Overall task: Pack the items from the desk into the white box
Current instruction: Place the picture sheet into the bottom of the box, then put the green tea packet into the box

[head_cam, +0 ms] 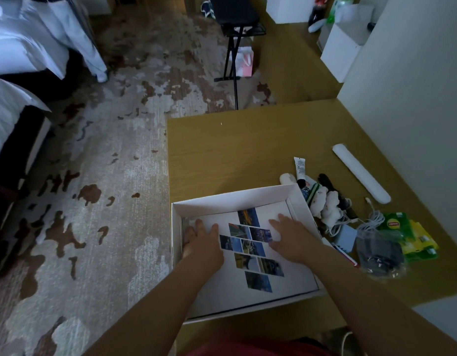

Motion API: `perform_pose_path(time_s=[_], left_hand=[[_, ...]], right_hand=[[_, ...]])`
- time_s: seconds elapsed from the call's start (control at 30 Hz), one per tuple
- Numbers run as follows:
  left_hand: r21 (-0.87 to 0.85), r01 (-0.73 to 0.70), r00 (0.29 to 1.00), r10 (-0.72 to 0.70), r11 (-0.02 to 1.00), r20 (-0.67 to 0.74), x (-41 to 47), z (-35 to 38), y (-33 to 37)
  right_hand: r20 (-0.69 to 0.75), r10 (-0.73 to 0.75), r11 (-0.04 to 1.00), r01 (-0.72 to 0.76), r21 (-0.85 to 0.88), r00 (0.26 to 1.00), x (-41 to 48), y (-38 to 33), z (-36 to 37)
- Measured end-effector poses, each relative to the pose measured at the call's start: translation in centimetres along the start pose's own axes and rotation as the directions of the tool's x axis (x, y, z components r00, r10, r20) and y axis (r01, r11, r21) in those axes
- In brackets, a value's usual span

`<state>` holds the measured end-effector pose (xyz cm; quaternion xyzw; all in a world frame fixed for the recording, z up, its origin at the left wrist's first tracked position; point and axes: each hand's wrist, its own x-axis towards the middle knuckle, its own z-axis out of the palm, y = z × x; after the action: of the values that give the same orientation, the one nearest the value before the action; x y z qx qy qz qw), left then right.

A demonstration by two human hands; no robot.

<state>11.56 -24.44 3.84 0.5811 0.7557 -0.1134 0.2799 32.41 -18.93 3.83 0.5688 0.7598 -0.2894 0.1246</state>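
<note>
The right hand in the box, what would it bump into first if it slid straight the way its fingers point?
Probably the far wall of the white cardboard box. The right hand lies flat on the white sheet with photo tiles, fingers aimed at it; depth is unclear.

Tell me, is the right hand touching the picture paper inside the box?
Touching. The head view shows the right hand lying flat, fingers straight, on the white photo sheet at the bottom of the white box.
</note>
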Motion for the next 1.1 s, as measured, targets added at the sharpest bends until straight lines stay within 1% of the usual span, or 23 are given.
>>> perform_pose_path(time_s=[0.1, 0.13, 0.2, 0.23, 0.27, 0.3, 0.33, 0.4, 0.43, 0.47, 0.5, 0.57, 0.63, 0.67, 0.73, 0.8, 0.87, 0.9, 0.97, 1.0, 1.03, 1.07, 1.1], left_hand=[[-0.083, -0.086, 0.994, 0.079, 0.993, -0.079, -0.3, -1.7, 0.5], [-0.119, -0.13, 0.987, 0.117, 0.984, -0.113, -0.5, -2.3, 0.9], [-0.185, -0.226, 0.965, 0.194, 0.956, -0.176, -0.9, -3.4, 2.1], [-0.206, -0.275, 0.952, 0.236, 0.939, -0.194, -1.1, -4.0, 3.0], [-0.219, -0.323, 0.939, 0.282, 0.921, -0.198, -1.3, -4.4, 3.9], [-0.225, -0.373, 0.922, 0.334, 0.9, -0.194, -1.3, -4.7, 5.0], [-0.228, -0.42, 0.904, 0.383, 0.878, -0.191, -1.4, -4.9, 6.2], [-0.242, -0.5, 0.864, 0.462, 0.832, -0.199, -1.8, -4.9, 8.7], [-0.254, -0.541, 0.84, 0.501, 0.802, -0.209, -2.1, -4.8, 10.0], [-0.27, -0.58, 0.815, 0.539, 0.769, -0.214, -2.5, -4.6, 11.2], [-0.29, -0.612, 0.791, 0.574, 0.736, -0.213, -2.9, -4.4, 12.6], [-0.322, -0.67, 0.74, 0.634, 0.668, -0.225, -3.7, -3.9, 15.2], [-0.349, -0.712, 0.697, 0.675, 0.609, -0.243, -4.4, -3.5, 17.7], [-0.379, -0.712, 0.692, 0.681, 0.592, -0.238, -4.5, -3.3, 19.1], [-0.454, -0.667, 0.72, 0.667, 0.591, -0.19, -4.3, -2.8, 21.8], [-0.502, -0.587, 0.768, 0.634, 0.635, -0.095, -3.1, -2.0, 24.7], [-0.529, -0.482, 0.812, 0.583, 0.698, 0.028, -1.6, -1.0, 27.4], [-0.538, -0.418, 0.836, 0.542, 0.732, 0.088, -0.9, -0.4, 28.6], [-0.533, -0.289, 0.878, 0.442, 0.795, 0.185, 0.4, 0.8, 30.6], [-0.523, -0.237, 0.891, 0.398, 0.819, 0.218, 1.0, 1.5, 31.4], [-0.507, -0.199, 0.903, 0.358, 0.839, 0.238, 1.6, 2.4, 32.1], [-0.492, -0.169, 0.913, 0.324, 0.854, 0.249, 2.1, 2.9, 32.8], [-0.477, -0.136, 0.919, 0.29, 0.868, 0.266, 2.6, 3.4, 33.4]], right_hand=[[-0.165, 0.003, 0.968, 0.039, 0.249, 0.986, -2.3, 0.2, -1.3], [-0.209, -0.011, 0.953, 0.074, 0.292, 0.978, -3.4, 0.4, -1.6], [-0.294, -0.071, 0.944, 0.159, 0.289, 0.953, -5.7, 0.6, -1.8], [-0.347, -0.079, 0.943, 0.183, 0.279, 0.934, -7.0, 0.7, -1.9], [-0.413, -0.056, 0.941, 0.186, 0.282, 0.909, -8.2, 1.0, -2.0], [-0.486, -0.005, 0.937, 0.173, 0.303, 0.874, -9.3, 1.3, -1.9], [-0.551, 0.078, 0.927, 0.143, 0.346, 0.831, -10.3, 1.8, -1.8], [-0.614, 0.283, 0.887, 0.043, 0.46, 0.737, -12.1, 3.1, -1.5], [-0.594, 0.384, 0.853, -0.026, 0.521, 0.707, -13.0, 4.0, -1.3], [-0.526, 0.471, 0.805, -0.102, 0.584, 0.708, -14.0, 4.9, -1.0], [-0.436, 0.531, 0.753, -0.168, 0.637, 0.726, -15.0, 5.9, -0.8], [-0.323, 0.591, 0.692, -0.259, 0.674, 0.74, -16.7, 7.9, 0.0], [-0.285, 0.632, 0.678, -0.336, 0.654, 0.721, -17.9, 10.0, 0.7], [-0.265, 0.649, 0.666, -0.363, 0.652, 0.713, -18.2, 11.1, 0.9], [-0.219, 0.682, 0.617, -0.388, 0.685, 0.698, -18.2, 13.5, 0.9], [-0.187, 0.702, 0.58, -0.399, 0.71, 0.687, -17.2, 16.5, 0.3], [-0.176, 0.723, 0.558, -0.415, 0.719, 0.668, -15.5, 19.4, -0.5], [-0.179, 0.749, 0.531, -0.417, 0.738, 0.638, -14.4, 20.7, -1.0], [-0.215, 0.819, 0.46, -0.384, 0.8, 0.532, -12.2, 23.5, -2.2], [-0.242, 0.845, 0.439, -0.361, 0.823, 0.476, -11.1, 24.9, -2.8], [-0.266, 0.859, 0.433, -0.344, 0.833, 0.437, -10.1, 26.3, -3.2], [-0.286, 0.859, 0.441, -0.329, 0.835, 0.424, -9.2, 27.6, -3.6], [-0.295, 0.85, 0.452, -0.316, 0.834, 0.436, -8.2, 28.8, -3.9]])
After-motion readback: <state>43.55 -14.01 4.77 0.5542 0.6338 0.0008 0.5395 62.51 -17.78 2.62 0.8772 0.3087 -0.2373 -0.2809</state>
